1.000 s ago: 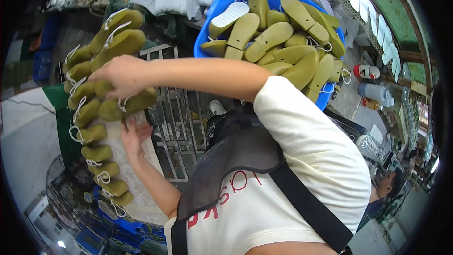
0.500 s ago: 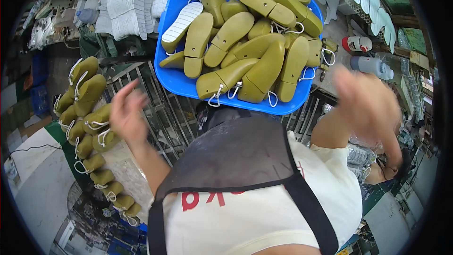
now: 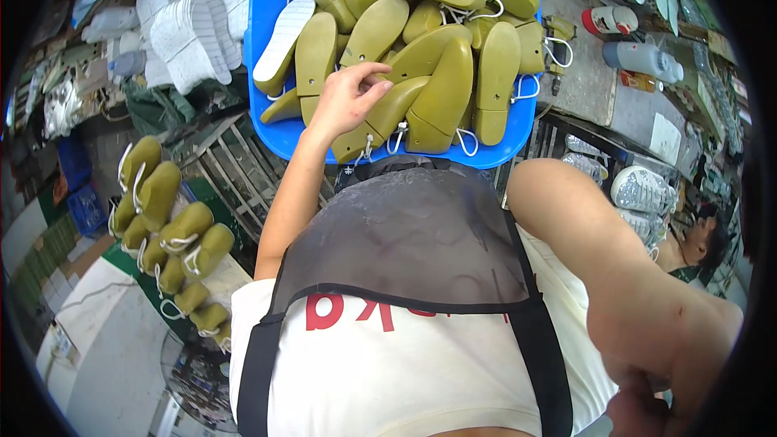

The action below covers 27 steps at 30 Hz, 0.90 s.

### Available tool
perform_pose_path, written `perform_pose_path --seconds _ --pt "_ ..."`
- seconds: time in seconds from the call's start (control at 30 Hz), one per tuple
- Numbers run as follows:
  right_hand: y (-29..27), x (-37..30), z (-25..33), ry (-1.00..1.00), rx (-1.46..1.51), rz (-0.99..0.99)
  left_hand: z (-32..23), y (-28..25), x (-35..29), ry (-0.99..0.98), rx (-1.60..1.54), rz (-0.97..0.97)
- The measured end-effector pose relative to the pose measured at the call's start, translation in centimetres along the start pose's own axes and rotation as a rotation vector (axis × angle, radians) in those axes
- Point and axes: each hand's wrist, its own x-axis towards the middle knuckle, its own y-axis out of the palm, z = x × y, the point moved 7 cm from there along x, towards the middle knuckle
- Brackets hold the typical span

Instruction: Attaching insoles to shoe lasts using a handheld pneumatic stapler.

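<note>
Olive-green shoe lasts (image 3: 441,101) with white cord loops fill a blue plastic bin (image 3: 285,144) in front of me. Over the bin's near left part is my left hand (image 3: 352,99), its fingers loosely bent and thumb apart, holding nothing. It is nearest to a last lying on its side (image 3: 388,117); whether it touches that last I cannot tell. My right arm is folded up at the elbow, and my right hand (image 3: 643,409) is at the lower right edge, bent back toward me. Its fingers are mostly hidden and blurred.
More lasts (image 3: 162,194) stand in rows on a surface at left. White sole-shaped sheets (image 3: 190,40) are stacked behind. Bottles (image 3: 643,61) stand on the right bench. Wrapped white shoes (image 3: 643,190) and another person (image 3: 702,239) are at right. A slatted metal rack (image 3: 235,170) is beside the bin.
My left hand has moved right and forward, from beside the bin to over the lasts. My right hand has swung from beside the bin back toward me. The view has shifted.
</note>
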Motion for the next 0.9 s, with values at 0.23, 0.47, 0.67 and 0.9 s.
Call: perform_pose_path --seconds 0.23,0.47,0.67,0.9 --pt "-0.1 0.4 -2.7 0.034 -0.138 -0.001 2.7 -4.2 3.1 -0.033 -0.010 -0.076" --pt "1.1 0.7 -5.6 0.049 -0.236 0.012 1.3 1.5 1.4 0.090 0.108 0.474" --pt "1.1 0.3 -9.0 0.058 -0.295 0.022 2.7 4.8 -2.9 0.055 0.439 0.501" --pt "1.3 -0.1 -7.3 0.072 -0.379 0.051 2.4 1.8 -1.9 -0.043 0.362 0.462"
